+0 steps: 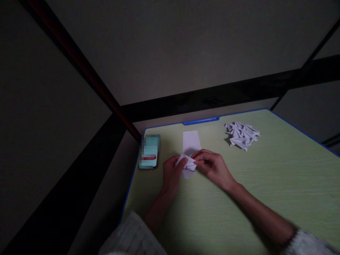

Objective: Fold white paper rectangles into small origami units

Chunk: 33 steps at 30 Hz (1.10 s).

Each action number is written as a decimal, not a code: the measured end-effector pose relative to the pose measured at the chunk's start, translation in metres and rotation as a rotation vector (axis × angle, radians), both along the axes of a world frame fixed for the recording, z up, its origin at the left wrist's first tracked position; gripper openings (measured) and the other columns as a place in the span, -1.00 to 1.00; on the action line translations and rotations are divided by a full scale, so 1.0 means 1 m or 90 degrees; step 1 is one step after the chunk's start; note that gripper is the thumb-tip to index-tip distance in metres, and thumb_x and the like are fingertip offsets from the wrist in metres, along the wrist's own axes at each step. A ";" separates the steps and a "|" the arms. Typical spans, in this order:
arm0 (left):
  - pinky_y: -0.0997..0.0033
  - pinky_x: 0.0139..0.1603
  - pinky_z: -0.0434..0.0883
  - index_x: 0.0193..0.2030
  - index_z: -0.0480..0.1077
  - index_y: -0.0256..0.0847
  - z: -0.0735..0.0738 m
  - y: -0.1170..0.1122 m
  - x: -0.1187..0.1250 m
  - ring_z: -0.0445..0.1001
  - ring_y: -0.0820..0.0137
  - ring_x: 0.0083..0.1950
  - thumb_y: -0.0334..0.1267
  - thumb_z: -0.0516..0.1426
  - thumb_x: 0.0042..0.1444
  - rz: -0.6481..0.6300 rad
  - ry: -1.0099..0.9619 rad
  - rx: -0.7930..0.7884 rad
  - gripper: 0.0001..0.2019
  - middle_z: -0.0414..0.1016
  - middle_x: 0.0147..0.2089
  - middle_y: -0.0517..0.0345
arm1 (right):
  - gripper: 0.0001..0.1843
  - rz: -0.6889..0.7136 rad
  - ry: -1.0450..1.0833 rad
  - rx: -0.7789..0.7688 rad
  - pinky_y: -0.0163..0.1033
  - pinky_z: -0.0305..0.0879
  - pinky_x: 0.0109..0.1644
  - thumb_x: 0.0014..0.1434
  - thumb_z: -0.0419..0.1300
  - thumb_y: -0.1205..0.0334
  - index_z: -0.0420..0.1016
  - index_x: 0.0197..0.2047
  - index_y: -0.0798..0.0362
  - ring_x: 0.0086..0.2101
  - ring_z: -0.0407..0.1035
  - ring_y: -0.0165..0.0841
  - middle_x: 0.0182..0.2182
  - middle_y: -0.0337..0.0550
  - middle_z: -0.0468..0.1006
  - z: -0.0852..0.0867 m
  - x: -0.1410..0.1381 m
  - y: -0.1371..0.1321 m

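Observation:
Between my two hands is a small piece of folded white paper (pixel 190 165), with crease lines and a pointed lower edge. My left hand (pixel 172 173) grips its left side, the thumb pressed on top of the folds. At the right corner, my right hand (pixel 212 165) pinches the paper between thumb and fingers. Just beyond my fingers a flat white paper sheet (pixel 191 140) lies on the table, its near end partly hidden by the folded piece and my hands.
A pile of folded white paper pieces (pixel 241 135) sits at the back right of the pale green table (pixel 265 184). At the left edge lies a phone (pixel 150 150) with its screen lit and blurred. A blue handle (pixel 202 121) lines the far edge, near the wall.

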<state>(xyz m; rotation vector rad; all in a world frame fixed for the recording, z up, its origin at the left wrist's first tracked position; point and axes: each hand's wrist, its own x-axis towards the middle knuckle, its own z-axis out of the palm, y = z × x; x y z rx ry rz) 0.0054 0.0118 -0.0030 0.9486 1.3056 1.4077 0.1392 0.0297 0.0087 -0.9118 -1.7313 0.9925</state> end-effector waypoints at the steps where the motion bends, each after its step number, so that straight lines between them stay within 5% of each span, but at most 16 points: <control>1: 0.60 -0.54 0.16 -0.52 0.39 -0.34 0.000 0.000 0.000 0.24 0.57 -0.56 -0.24 0.18 -0.22 -0.002 -0.006 0.004 -0.83 0.36 -0.58 0.25 | -0.89 -0.001 -0.019 0.041 -0.29 0.28 -0.35 0.02 0.07 0.35 0.41 -0.46 0.10 -0.39 0.33 -0.37 -0.43 -0.11 0.43 0.001 0.001 0.000; 6: 0.59 -0.49 0.19 -0.50 0.41 -0.33 0.002 -0.001 0.000 0.27 0.55 -0.53 -0.24 0.16 -0.18 -0.034 -0.019 0.014 -0.84 0.39 -0.55 0.22 | -0.81 -0.015 -0.125 0.265 -0.31 0.28 -0.29 0.10 -0.01 0.41 0.42 -0.35 0.09 -0.34 0.32 -0.39 -0.37 -0.07 0.43 -0.002 0.006 -0.004; 14: 0.59 -0.56 0.14 -0.57 0.38 -0.35 0.007 -0.003 0.004 0.21 0.57 -0.58 -0.20 0.16 -0.19 -0.024 -0.090 -0.003 -0.80 0.33 -0.62 0.24 | -0.77 -0.059 -0.370 0.550 -0.32 0.21 -0.49 0.12 -0.04 0.39 0.43 -0.41 0.21 -0.51 0.21 -0.38 -0.56 -0.08 0.36 -0.009 0.002 -0.003; 22: 0.57 -0.59 0.10 -0.63 0.36 -0.35 0.000 0.000 0.003 0.17 0.58 -0.62 -0.26 0.20 -0.29 0.055 -0.106 -0.059 -0.83 0.22 -0.70 0.31 | -0.76 -0.046 -0.383 0.647 -0.32 0.17 -0.49 0.12 -0.05 0.44 0.43 -0.42 0.23 -0.52 0.18 -0.37 -0.62 -0.12 0.34 -0.006 0.000 -0.005; 33: 0.54 -0.48 0.25 -0.52 0.44 -0.33 0.002 -0.003 0.003 0.33 0.50 -0.51 -0.27 0.19 -0.25 0.050 -0.077 -0.026 -0.86 0.44 -0.54 0.19 | -0.78 -0.074 -0.323 0.619 -0.32 0.15 -0.49 0.11 -0.02 0.43 0.41 -0.45 0.17 -0.54 0.15 -0.40 -0.62 -0.14 0.32 -0.008 0.001 -0.006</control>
